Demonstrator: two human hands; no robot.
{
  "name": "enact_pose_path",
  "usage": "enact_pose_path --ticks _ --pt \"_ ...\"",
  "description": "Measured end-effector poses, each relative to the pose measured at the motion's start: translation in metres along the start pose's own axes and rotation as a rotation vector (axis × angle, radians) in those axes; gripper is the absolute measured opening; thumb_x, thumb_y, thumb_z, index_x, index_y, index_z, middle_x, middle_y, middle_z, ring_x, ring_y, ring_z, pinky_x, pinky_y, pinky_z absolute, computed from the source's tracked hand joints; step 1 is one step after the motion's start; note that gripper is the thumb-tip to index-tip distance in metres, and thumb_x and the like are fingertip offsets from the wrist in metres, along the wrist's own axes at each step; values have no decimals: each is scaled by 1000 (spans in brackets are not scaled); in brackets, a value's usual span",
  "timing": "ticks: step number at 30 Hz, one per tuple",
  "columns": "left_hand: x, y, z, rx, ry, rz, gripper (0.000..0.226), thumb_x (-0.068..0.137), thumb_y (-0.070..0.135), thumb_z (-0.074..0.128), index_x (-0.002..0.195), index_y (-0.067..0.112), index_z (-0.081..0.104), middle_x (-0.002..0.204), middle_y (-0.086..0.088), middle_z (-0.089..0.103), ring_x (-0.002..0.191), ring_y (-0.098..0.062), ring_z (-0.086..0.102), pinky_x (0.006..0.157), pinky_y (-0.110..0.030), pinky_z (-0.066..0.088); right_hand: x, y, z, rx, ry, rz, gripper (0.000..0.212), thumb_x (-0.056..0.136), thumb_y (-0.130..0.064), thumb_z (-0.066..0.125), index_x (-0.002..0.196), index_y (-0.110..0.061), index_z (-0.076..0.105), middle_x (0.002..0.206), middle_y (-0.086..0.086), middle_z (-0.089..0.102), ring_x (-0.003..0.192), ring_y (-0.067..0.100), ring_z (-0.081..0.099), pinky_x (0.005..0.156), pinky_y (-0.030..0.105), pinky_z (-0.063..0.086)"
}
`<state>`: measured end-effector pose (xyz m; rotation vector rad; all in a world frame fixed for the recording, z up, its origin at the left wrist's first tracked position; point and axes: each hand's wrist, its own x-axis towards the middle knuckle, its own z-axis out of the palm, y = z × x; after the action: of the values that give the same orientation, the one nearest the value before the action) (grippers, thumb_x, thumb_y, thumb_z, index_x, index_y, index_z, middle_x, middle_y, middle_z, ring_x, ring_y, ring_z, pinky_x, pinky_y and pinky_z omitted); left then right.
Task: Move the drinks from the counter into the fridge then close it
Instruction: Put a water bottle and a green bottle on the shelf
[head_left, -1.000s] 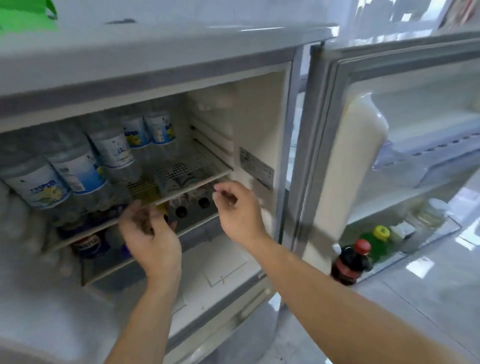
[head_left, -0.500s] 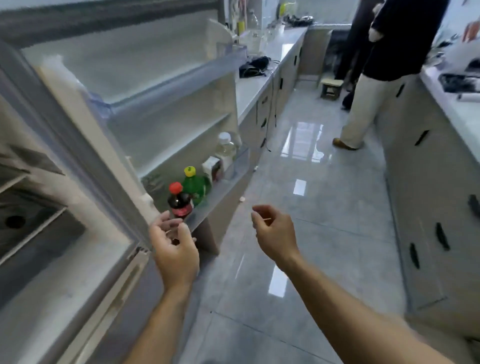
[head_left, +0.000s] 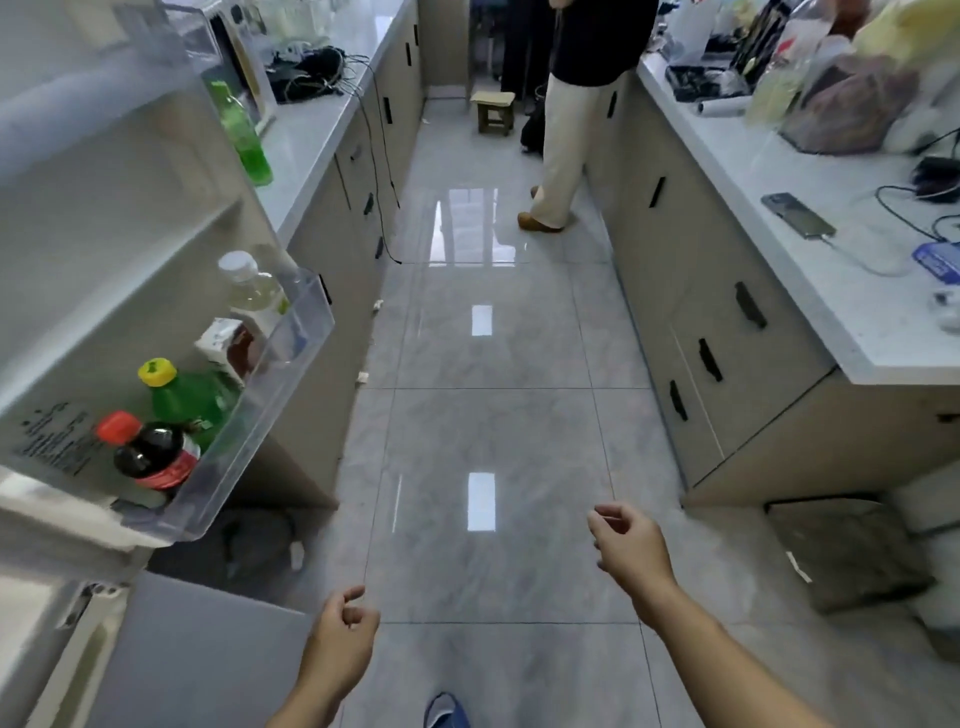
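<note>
The fridge door (head_left: 104, 218) stands open on the left. Its clear bottom bin (head_left: 270, 395) holds a dark cola bottle with a red cap (head_left: 150, 454), a green bottle with a yellow cap (head_left: 192, 397), a small carton (head_left: 223, 343) and a clear bottle with a white cap (head_left: 249, 286). A green bottle (head_left: 244, 135) stands on the left counter (head_left: 311, 130) behind the door. My left hand (head_left: 340, 642) and my right hand (head_left: 631, 543) hang over the floor, fingers loosely curled, holding nothing.
A person in beige trousers (head_left: 561, 156) stands in the aisle ahead, near a small stool (head_left: 496, 111). The right counter (head_left: 779, 249) carries a phone (head_left: 797, 214), cables and bags. A dark mat (head_left: 847, 556) lies low on the right. Glossy tiles (head_left: 483, 415) run between the cabinets.
My view swung right, from the fridge shelves to the kitchen aisle. Both hands left the shelf and now hang empty over the floor, further apart than before.
</note>
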<state>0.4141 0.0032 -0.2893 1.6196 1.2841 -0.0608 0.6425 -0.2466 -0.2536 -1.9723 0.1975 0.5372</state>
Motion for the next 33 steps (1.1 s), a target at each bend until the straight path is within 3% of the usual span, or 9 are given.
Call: enact_pose_path --ticks 3,8,9,11,13,15,20,24,33 --pt "2 -27 -4 53 -31 -124 33 85 6 72 115 1 61 89 -16 64 79 -26 58 83 -37 49 0 32 -5 -57 23 111 11 92 -26 66 102 -21 66 99 1 69 94 23 67 89 49 57" --pt "20 -50 -5 124 -87 -196 39 78 -19 68 115 -22 55 110 -32 61 95 -32 55 61 -9 43 -8 96 -22 -128 104 348 16 90 -26 68 103 -15 66 98 4 68 87 25 64 86 45 56" --pt "27 -48 -5 134 -88 -214 41 79 -17 69 117 -20 55 113 -32 60 95 -30 54 63 -10 43 -10 108 -25 -135 120 387 16 89 -23 69 102 -13 67 96 6 69 82 25 63 84 43 55" --pt "44 -35 -3 161 -84 -237 38 81 -6 73 116 -10 59 117 -30 61 100 -33 58 84 -29 44 -13 128 -32 -155 147 464 17 87 -21 72 100 -10 69 92 8 70 76 26 62 77 40 55" --pt "67 -16 6 208 -125 -239 36 85 7 71 118 1 58 114 -26 63 97 -33 62 90 -37 47 -14 141 -39 -163 174 534 18 85 -20 73 100 -9 69 91 10 70 72 28 63 65 37 56" --pt "90 8 19 194 -161 -226 34 90 11 64 123 7 55 99 -20 63 80 -30 61 81 -39 53 -9 151 -44 -171 202 588 20 84 -20 74 98 -7 70 90 13 70 70 30 64 59 36 56" --pt "153 79 62 108 -207 -156 34 94 20 59 127 19 49 91 -11 59 74 -24 59 63 -33 53 34 163 -54 -186 191 682 24 81 -23 77 99 -7 72 92 17 71 81 30 64 88 47 55" --pt "189 132 83 87 -170 -139 36 95 22 60 129 20 50 97 -9 59 79 -24 62 66 -34 56 95 130 -64 -174 144 725 25 86 -20 70 107 -7 69 85 14 65 78 31 61 65 34 54" --pt "232 200 109 65 -25 -264 40 97 16 58 135 11 48 79 -7 52 79 -26 55 69 -36 52 290 -16 -56 -220 -45 503 25 92 -24 63 114 -12 62 94 6 65 82 23 61 71 36 53"
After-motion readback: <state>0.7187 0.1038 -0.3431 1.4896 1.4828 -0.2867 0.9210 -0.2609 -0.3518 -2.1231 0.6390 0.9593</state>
